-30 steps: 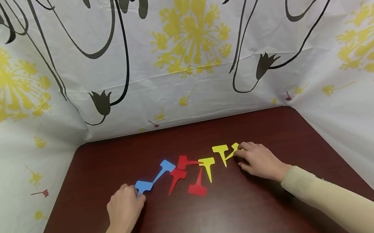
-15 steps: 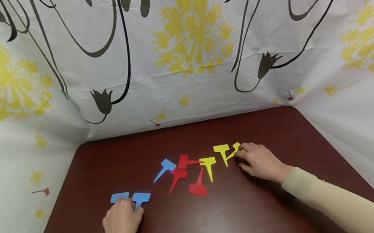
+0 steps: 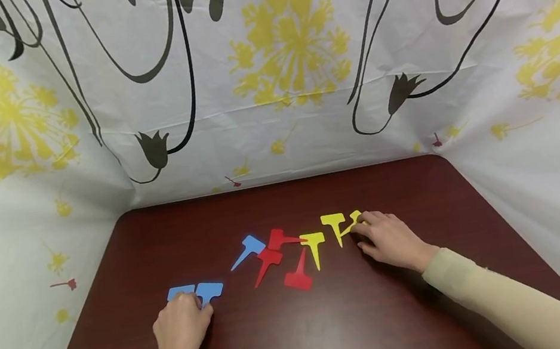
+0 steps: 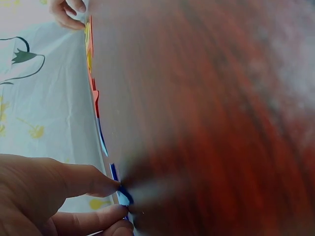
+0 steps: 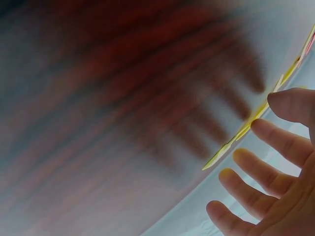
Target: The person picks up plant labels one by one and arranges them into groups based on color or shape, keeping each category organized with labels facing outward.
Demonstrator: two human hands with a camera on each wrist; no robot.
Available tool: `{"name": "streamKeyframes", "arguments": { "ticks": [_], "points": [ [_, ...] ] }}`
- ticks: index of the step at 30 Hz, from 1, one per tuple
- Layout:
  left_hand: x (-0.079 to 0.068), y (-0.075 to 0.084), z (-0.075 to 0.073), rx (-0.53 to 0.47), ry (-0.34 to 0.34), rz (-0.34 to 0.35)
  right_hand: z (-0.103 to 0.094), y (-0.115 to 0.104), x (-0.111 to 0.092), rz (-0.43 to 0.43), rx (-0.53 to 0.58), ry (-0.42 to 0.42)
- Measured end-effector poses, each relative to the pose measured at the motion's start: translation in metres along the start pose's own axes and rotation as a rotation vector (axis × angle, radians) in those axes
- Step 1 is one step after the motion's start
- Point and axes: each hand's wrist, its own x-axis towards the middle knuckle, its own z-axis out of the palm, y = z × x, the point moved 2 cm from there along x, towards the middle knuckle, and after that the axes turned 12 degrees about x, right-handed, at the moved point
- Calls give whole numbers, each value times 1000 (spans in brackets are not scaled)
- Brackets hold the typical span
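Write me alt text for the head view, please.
A person's left hand partly covers two blue T-shaped tags on a reddish-brown table and the right hand one yellow tag; between them lie one blue tag, three red tags and two yellow tags.

i work in a small booth-like space: white sheeting [image 3: 231, 136] printed with yellow and dark flowers [image 3: 296, 45] hangs behind my dark red-brown, wood-grained table [image 3: 294, 341] and along both its sides, hiding the room beyond, and whether home, lab or office i cannot tell
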Motion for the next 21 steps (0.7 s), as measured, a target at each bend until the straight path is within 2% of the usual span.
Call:
{"name": "streamKeyframes", "arguments": {
  "ticks": [21],
  "points": [
    [-1, 2, 0, -10, -1, -6, -3, -3, 0, -3, 1, -4]
  ]
}}
